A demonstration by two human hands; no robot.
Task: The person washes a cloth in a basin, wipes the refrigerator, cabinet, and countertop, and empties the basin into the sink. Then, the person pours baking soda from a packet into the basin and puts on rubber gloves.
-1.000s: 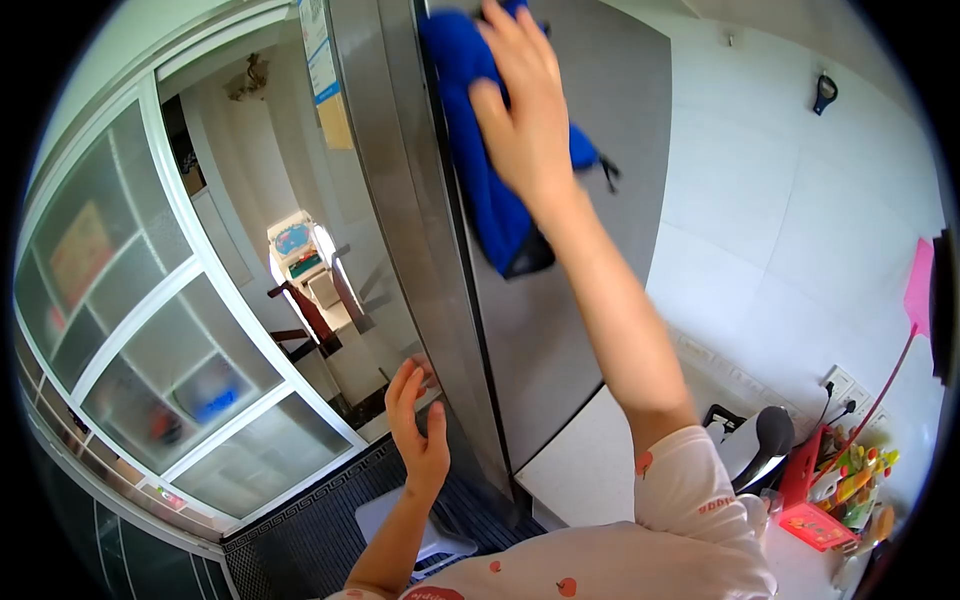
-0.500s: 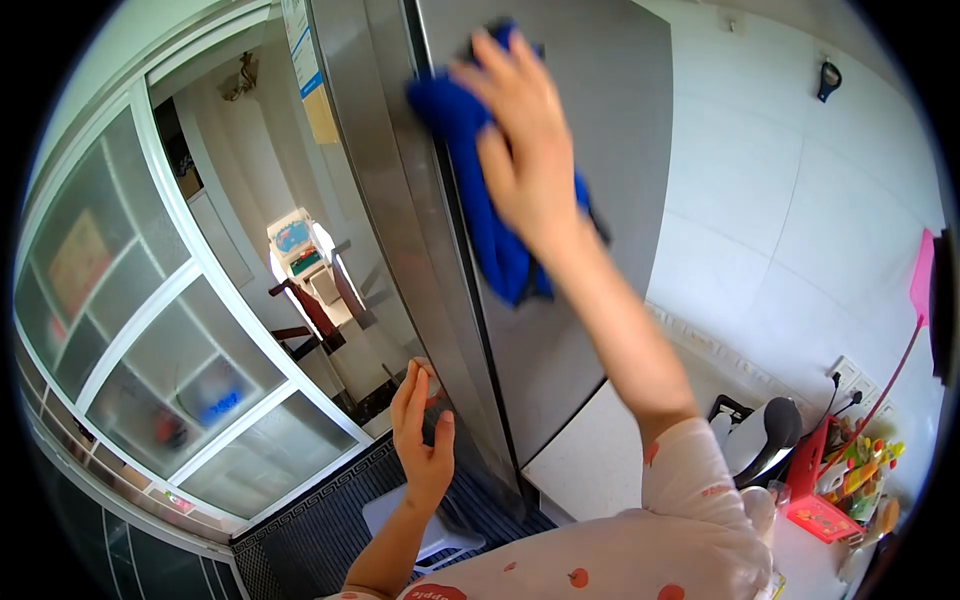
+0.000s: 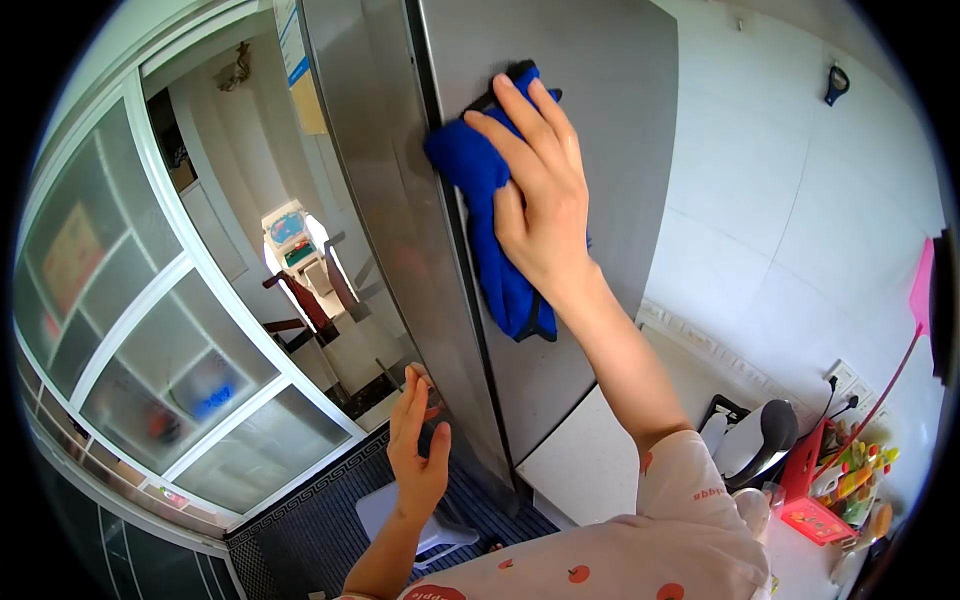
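Right hand [image 3: 548, 205]: raised high ahead of me, its fingers nearly straight and a little apart, laid over the cloth with the thumb lower down.
Blue cloth [image 3: 490, 262]: bunched under that hand, against the upright grey metal panel [image 3: 622, 140]; one corner reaches over the dark seam [image 3: 498, 400] at the panel's left edge.
Contact: I see fingers on cloth and cloth on metal; how hard they press, I cannot tell.
Left hand [image 3: 420, 465]: held lower, fingers upward and thumb apart, its fingertips at the shiny metal face [image 3: 365, 130] left of the seam; I cannot tell whether they touch it.
Floor: a grey stool [image 3: 377, 510] stands behind the left forearm in my view.
Bench [image 3: 788, 562]: at the lower right I make out a red basket [image 3: 815, 522] packed with bottles, a white-and-black appliance [image 3: 760, 445] beside it.
Wall [image 3: 735, 170]: pale tiles, with a pink swatter [image 3: 921, 295] at the far right and a dark hanging item [image 3: 836, 88] above.
Left side: sliding door [image 3: 95, 360], white-framed, with frosted panes.
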